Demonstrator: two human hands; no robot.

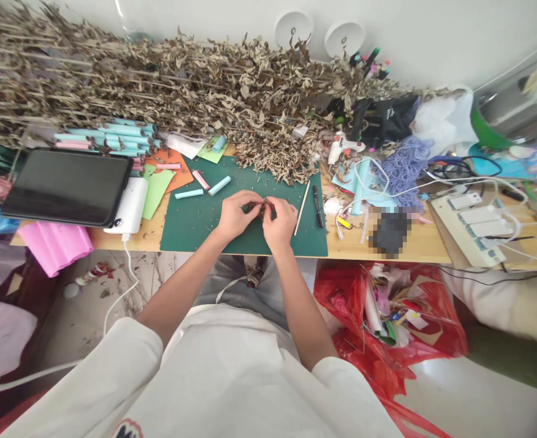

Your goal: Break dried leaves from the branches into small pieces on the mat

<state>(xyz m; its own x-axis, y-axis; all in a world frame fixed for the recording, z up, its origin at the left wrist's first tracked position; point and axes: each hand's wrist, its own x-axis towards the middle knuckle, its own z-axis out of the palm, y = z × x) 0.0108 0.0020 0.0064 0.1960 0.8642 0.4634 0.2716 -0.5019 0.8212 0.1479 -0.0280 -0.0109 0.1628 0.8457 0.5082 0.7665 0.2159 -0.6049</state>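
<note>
Both hands meet over the green cutting mat at the table's front edge. My left hand and my right hand have their fingertips pinched close together on a small bit of dried leaves. Its exact shape is mostly hidden by the fingers. Loose crumbs of leaf lie on the mat around them. Left of my hands rest blue paper rolls and a pink paper roll. On the right side of the mat are a thin wooden stick and a black pen.
A long heap of dried leafy stems fills the back. At left are a black tablet, a white power bank and stacked paper rolls. A glue gun, purple yarn and a power strip lie right; below hangs a red bag.
</note>
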